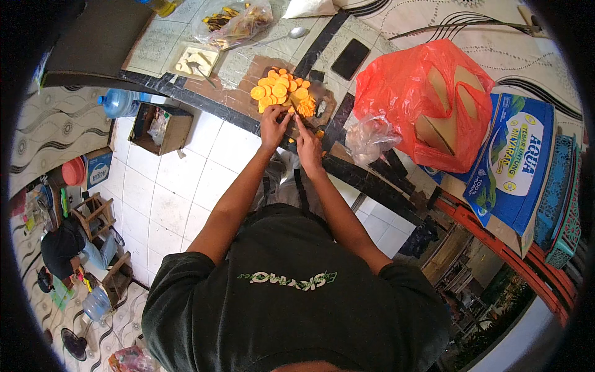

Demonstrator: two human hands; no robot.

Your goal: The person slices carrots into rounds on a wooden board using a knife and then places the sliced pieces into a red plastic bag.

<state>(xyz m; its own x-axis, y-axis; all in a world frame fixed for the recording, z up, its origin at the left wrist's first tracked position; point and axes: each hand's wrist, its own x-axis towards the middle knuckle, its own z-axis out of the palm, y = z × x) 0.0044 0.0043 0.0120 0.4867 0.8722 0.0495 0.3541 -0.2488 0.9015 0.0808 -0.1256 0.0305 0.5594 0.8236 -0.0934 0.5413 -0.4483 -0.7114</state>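
Note:
My right hand (308, 145) holds a knife (294, 103), its index finger stretched along the back; the handle is hidden in the hand. Close beside the blade, the fingertips of my left hand (275, 125) grip a small carrot piece (291, 110). A pile of round orange carrot slices (280, 87) lies just beyond my left hand. Thin carrot strips (306, 107) are heaped to the right of the blade. Under them is a wooden cutting board (328, 108), mostly covered. A few carrot scraps (320, 134) lie near its front edge.
On the tiled counter are a tub of pale spread (195, 61), a spoon (297, 32), a bag of peels (237, 21) and a phone (350, 59). Right stand a clear bag (371, 138), a red plastic bag (418, 93) and an Aqua carton (511, 162). Another person (65, 249) sits lower left.

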